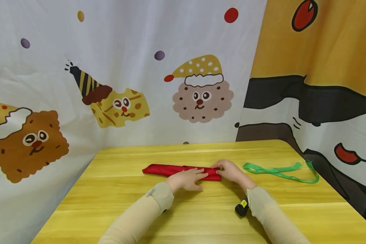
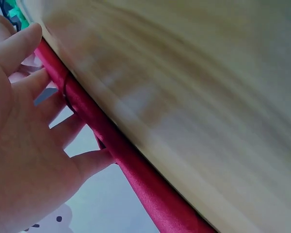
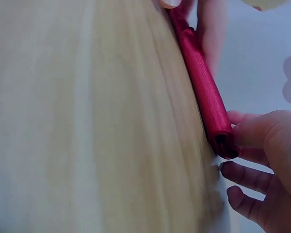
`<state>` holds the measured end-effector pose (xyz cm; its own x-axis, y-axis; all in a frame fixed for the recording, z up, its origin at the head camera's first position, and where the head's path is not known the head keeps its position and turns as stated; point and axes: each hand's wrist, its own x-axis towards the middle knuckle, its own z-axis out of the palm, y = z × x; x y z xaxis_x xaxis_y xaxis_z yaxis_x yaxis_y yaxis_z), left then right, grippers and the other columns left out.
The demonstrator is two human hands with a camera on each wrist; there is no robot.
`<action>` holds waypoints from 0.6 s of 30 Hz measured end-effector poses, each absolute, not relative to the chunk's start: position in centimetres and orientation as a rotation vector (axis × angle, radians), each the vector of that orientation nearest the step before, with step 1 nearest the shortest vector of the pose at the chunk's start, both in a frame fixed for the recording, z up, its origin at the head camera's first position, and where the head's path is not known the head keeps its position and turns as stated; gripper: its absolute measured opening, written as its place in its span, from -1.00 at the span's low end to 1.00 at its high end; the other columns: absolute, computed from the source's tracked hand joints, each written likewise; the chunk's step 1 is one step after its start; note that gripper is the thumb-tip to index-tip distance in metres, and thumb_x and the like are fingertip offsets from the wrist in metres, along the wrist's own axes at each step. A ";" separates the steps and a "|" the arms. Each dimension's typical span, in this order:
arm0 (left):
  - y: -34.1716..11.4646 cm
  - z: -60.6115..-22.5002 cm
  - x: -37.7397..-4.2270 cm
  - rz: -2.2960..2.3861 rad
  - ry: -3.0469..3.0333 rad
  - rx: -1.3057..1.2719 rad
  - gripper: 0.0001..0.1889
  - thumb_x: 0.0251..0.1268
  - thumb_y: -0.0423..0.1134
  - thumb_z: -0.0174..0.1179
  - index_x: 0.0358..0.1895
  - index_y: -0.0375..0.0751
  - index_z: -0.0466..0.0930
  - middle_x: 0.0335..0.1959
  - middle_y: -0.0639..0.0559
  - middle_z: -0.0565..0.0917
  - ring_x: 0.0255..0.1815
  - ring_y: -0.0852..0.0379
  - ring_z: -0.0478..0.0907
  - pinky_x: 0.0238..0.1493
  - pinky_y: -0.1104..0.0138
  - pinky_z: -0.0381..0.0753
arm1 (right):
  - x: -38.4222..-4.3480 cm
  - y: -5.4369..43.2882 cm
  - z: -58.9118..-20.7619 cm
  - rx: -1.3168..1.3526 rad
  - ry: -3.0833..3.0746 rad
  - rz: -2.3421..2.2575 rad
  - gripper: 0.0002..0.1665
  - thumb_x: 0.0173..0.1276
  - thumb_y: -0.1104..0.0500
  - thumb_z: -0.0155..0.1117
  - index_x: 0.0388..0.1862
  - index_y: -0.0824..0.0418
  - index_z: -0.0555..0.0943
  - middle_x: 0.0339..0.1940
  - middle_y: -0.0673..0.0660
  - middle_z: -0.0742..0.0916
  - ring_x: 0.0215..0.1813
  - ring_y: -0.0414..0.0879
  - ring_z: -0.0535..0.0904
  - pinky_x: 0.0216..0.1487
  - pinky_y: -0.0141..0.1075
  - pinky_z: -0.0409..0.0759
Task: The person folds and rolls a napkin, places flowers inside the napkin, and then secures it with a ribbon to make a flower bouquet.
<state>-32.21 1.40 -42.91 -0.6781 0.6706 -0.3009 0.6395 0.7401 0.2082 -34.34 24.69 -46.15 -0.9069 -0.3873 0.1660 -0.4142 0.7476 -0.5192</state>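
A red satin cloth (image 1: pixel 167 169), rolled into a long narrow bundle, lies across the wooden table. Its left end tapers to a point, and a thin dark line crosses the roll near the middle, plain in the left wrist view. My left hand (image 1: pixel 186 179) rests on the cloth right of its middle, fingers spread and nearly straight. At the right end, my right hand (image 1: pixel 231 171) pinches the roll between thumb and fingers. In the right wrist view the end of the red roll (image 3: pixel 211 104) shows its coiled layers beside the thumb.
A green ribbon (image 1: pixel 277 170) lies loosely looped on the table to the right of my right hand. The wooden table (image 1: pixel 116 200) meets a cartoon-printed curtain (image 1: pixel 158 128) at the back and sides. A small black device (image 1: pixel 241 208) sits by my right cuff.
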 end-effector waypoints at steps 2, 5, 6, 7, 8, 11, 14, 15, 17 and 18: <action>1.3 -43.0 -32.2 0.114 2.585 1.025 -0.31 0.36 0.18 0.09 0.51 0.24 0.11 0.54 0.23 0.04 0.52 0.09 -0.02 0.37 -0.10 0.11 | -34.1 24.7 -45.8 0.718 -2.897 0.832 -0.72 0.27 0.39 0.25 -0.08 0.21 0.73 -0.10 0.13 0.70 0.02 0.09 0.59 0.07 0.03 0.50; 1.1 -43.2 -32.1 0.097 2.585 1.044 -0.32 0.36 0.18 0.09 0.51 0.27 0.13 0.53 0.27 0.05 0.52 0.13 -0.01 0.37 -0.10 0.11 | -33.7 24.7 -45.4 0.815 -2.905 0.746 -0.69 0.25 0.41 0.27 -0.05 0.21 0.73 -0.14 0.10 0.70 -0.04 0.05 0.60 0.01 -0.02 0.54; 1.0 -43.1 -32.1 0.085 2.587 1.056 -0.33 0.36 0.18 0.09 0.50 0.28 0.13 0.53 0.27 0.05 0.52 0.14 0.00 0.36 -0.10 0.12 | -33.5 24.7 -45.2 0.848 -2.907 0.715 -0.68 0.24 0.42 0.27 -0.04 0.20 0.72 -0.15 0.09 0.70 -0.06 0.03 0.60 -0.01 -0.04 0.55; 1.0 -43.1 -32.0 0.072 2.590 1.069 -0.33 0.36 0.18 0.10 0.50 0.29 0.14 0.53 0.28 0.06 0.51 0.15 0.01 0.36 -0.10 0.13 | -33.3 24.7 -45.0 0.876 -2.909 0.687 -0.66 0.24 0.42 0.28 -0.03 0.20 0.72 -0.16 0.08 0.70 -0.08 0.02 0.60 -0.03 -0.05 0.56; 0.9 -43.1 -31.9 0.060 2.592 1.078 -0.34 0.36 0.17 0.10 0.50 0.29 0.14 0.52 0.28 0.06 0.51 0.16 0.02 0.36 -0.08 0.14 | -33.2 24.7 -44.9 0.899 -2.913 0.663 -0.65 0.23 0.42 0.29 -0.02 0.20 0.72 -0.16 0.07 0.70 -0.09 0.00 0.60 -0.04 -0.07 0.56; 0.6 -43.0 -31.6 0.020 2.603 1.116 -0.36 0.38 0.15 0.10 0.49 0.29 0.16 0.52 0.27 0.08 0.50 0.16 0.04 0.38 0.00 0.16 | -32.8 24.6 -44.5 0.950 -2.926 0.604 -0.63 0.22 0.41 0.30 0.00 0.19 0.72 -0.18 0.04 0.70 -0.12 -0.06 0.60 -0.08 -0.14 0.56; 0.2 -42.7 -31.4 0.007 2.603 1.152 -0.38 0.39 0.11 0.09 0.48 0.27 0.19 0.52 0.25 0.10 0.50 0.15 0.05 0.39 0.09 0.16 | -32.4 24.3 -44.1 0.981 -2.935 0.574 -0.64 0.21 0.38 0.33 0.00 0.18 0.72 -0.23 0.01 0.69 -0.20 -0.12 0.58 -0.16 -0.21 0.55; 0.1 -42.6 -31.3 0.007 2.601 1.162 -0.39 0.40 0.10 0.09 0.48 0.27 0.20 0.51 0.24 0.11 0.50 0.15 0.06 0.39 0.10 0.16 | -32.3 24.1 -44.0 0.989 -2.938 0.566 -0.65 0.21 0.36 0.34 0.00 0.18 0.72 -0.25 0.00 0.69 -0.23 -0.15 0.56 -0.19 -0.24 0.54; -0.2 -42.3 -31.1 0.016 2.591 1.180 -0.41 0.41 0.07 0.09 0.47 0.26 0.21 0.51 0.22 0.13 0.49 0.13 0.07 0.40 0.13 0.15 | -32.0 24.0 -43.9 1.008 -2.941 0.562 -0.66 0.21 0.34 0.36 0.00 0.19 0.72 -0.29 -0.02 0.67 -0.30 -0.19 0.51 -0.25 -0.29 0.50; -0.4 -42.3 -31.0 0.019 2.588 1.188 -0.42 0.42 0.06 0.09 0.47 0.26 0.22 0.50 0.22 0.15 0.49 0.13 0.08 0.40 0.14 0.14 | -31.8 23.9 -43.8 1.026 -2.937 0.561 -0.66 0.22 0.33 0.36 0.00 0.20 0.72 -0.31 -0.02 0.67 -0.32 -0.20 0.49 -0.28 -0.31 0.48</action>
